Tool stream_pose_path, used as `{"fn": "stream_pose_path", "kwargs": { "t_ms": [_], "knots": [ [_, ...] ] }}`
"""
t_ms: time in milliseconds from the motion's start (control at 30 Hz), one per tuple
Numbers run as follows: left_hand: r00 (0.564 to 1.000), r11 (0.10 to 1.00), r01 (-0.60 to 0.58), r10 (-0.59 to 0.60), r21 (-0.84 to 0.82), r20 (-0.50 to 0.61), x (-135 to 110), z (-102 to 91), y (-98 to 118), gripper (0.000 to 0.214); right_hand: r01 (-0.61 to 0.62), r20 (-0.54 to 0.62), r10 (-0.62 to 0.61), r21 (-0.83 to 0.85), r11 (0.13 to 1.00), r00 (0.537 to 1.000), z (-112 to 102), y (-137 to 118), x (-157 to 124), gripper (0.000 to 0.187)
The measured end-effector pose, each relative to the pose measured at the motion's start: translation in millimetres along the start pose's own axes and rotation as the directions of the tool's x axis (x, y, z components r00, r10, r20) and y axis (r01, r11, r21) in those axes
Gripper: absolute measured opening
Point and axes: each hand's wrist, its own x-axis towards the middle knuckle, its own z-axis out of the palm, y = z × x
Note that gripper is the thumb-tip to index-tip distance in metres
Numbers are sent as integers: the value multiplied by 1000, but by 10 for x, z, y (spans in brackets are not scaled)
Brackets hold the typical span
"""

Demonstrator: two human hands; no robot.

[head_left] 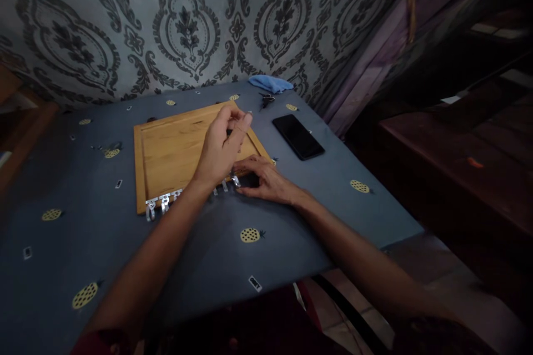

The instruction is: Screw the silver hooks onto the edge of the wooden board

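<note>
Prob. to steady it, R hand's (268, 180) fingers bracket the end metal hook (236, 181) at the wooden board's (175, 147) near edge, board flat on bench (300, 252) for support, L hand's (222, 141) fingers curled above, can't tell re: grip w/ either.

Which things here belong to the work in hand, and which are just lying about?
In the work:
- framed yellow wooden board
- silver metal hooks along its near edge

Apparently just lying about:
- black rectangular phone
- crumpled blue cloth
- small dark item, unclear
</note>
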Motion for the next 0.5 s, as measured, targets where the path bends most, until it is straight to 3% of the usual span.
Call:
{"fn": "stream_pose_path", "kwargs": {
  "t_ms": [100, 200, 367, 500],
  "knots": [
    [993, 998, 13, -20, -59, -113, -11, 64, -29, 26, -4, 9, 4, -5, 1000, 1000, -8, -11, 2, 52],
    [994, 987, 51, -65, -152, -89, -41, 100, -39, 29, -1, 4, 1, -12, 1000, 1000, -8, -17, 4, 51],
    [998, 968, 48, -37, -247, 50, -58, 70, 13, 42, 12, -4, -12, -14, 1000, 1000, 6, 16, 2, 51],
    [958, 947, 141, -56, -290, 280, -45, 0, 80, 44, 10, 0, -10, -2, 1000, 1000, 8, 36, 2, 49]
  ]
}}
